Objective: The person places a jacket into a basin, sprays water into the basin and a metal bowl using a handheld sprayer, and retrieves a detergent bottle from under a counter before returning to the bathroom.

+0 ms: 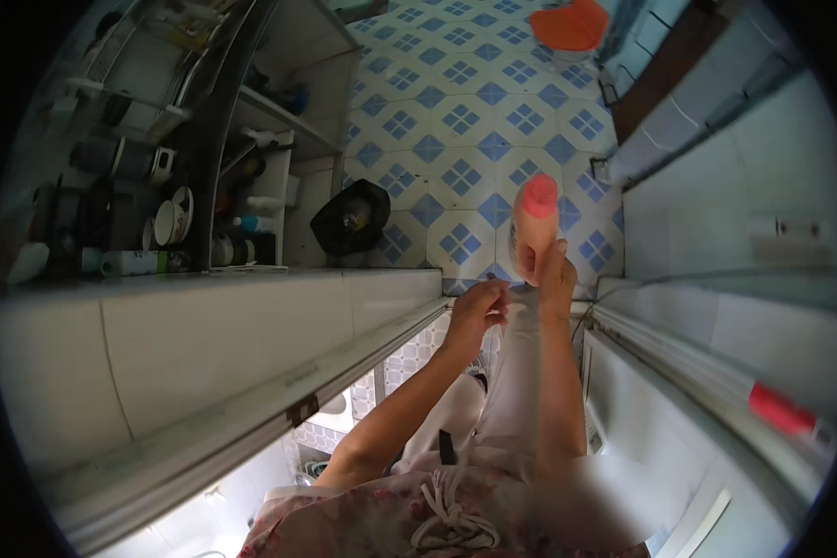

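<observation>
In my right hand [552, 279] is a pale peach bottle [536, 228] with a pink-red cap [540, 195]. My fingers wrap its near end, and the cap points away from me. To the left of it, my left hand [477, 314] is held in front of my light trousers with its fingers curled inward. Whether anything small sits in those curled fingers is hidden. A gap separates the left hand from the bottle.
Under the counter on the left stands a shelf [284, 200] with bottles and dishes. A black bag-lined bin [350, 219] sits on the blue-and-white tiled floor [460, 177]. Farther off is an orange stool [570, 25]. Door frames flank me, with a red object [781, 407] at right.
</observation>
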Tool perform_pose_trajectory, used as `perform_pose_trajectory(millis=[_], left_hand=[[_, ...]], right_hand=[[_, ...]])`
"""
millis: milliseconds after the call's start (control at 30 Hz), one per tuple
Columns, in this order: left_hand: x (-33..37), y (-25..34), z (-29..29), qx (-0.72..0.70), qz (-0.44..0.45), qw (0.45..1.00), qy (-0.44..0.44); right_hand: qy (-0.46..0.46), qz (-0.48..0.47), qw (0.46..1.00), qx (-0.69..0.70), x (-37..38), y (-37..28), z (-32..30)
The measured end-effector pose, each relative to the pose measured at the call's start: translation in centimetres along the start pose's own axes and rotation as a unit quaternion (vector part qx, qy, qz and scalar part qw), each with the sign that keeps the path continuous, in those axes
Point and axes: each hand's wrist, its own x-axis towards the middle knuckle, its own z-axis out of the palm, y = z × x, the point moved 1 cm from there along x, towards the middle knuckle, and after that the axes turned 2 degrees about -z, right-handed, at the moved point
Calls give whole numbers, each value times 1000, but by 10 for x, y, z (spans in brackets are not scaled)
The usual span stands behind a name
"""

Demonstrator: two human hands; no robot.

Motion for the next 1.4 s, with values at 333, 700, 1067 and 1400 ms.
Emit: perform_pose_trajectory(millis=[333,700,1067,1400], left_hand=[[198,105,91,152,87,964,198],[305,216,45,328,-37,858,394],[347,204,-102,-37,21,926,375],[296,228,-221,-306,63,818,484]], right_hand=[[-232,-22,960,-158,198,-10,40],[-491,-107,834,-227,324,-30,163],[-628,14,716,-305,350,3,328],[-708,-138,560,-409,319,45,543]])
